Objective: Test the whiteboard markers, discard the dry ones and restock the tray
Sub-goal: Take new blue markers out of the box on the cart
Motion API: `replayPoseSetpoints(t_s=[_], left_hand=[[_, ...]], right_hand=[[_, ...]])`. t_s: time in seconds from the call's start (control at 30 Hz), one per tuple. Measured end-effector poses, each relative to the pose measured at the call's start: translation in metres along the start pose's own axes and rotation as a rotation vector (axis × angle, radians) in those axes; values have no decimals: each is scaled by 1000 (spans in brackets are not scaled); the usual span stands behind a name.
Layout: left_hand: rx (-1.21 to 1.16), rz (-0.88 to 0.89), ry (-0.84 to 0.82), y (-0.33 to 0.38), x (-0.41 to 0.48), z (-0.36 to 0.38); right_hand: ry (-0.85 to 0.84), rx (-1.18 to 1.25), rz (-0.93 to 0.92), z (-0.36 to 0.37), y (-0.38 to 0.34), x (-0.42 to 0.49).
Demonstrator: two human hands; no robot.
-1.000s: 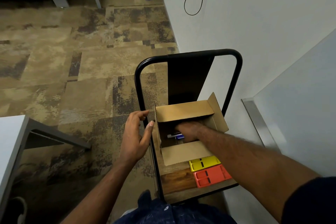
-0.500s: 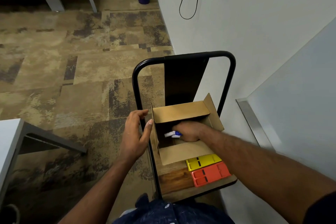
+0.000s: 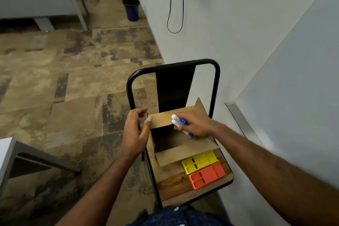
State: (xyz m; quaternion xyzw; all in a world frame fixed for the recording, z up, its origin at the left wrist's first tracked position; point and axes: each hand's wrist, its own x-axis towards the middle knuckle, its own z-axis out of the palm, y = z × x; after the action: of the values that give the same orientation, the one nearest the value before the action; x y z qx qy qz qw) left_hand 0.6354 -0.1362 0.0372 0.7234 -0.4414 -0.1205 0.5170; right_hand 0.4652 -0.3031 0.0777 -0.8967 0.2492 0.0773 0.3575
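An open cardboard box stands on a small wooden side table with a black tube frame. My right hand is above the box's opening and grips two white markers with blue ends, their ends pointing up and left. My left hand holds the box's left wall, thumb at the upper corner and fingers round the outer side. The inside of the box is dark and its contents are hidden. At the right, the whiteboard leans away with its metal edge beside the table.
A yellow block and an orange block lie on the table in front of the box. A dark blue bin stands by the wall further off. Black cable hangs on the wall. Grey desks are at far left and near left.
My right hand has risen out of the box with two markers in its grip. My left hand has stayed on the box's left wall. The view has tilted upward a little.
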Motion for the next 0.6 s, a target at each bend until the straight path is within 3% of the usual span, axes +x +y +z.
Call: replayPoseSetpoints(t_s=[0.17,0.3,0.47,0.6], left_hand=[[-62,32,16,20,12,6],[-148,39,-10,43,22,15],[-494,-262,-253,65,38,34],[-793,-512,-470,77,35,43]], right_hand=[[191,471,45,-32,-14,-21],[235,852,32,-41,-13,-31],[240,1216,50,-41,-16,-35],[268,1232,98,-37,-20,-34]])
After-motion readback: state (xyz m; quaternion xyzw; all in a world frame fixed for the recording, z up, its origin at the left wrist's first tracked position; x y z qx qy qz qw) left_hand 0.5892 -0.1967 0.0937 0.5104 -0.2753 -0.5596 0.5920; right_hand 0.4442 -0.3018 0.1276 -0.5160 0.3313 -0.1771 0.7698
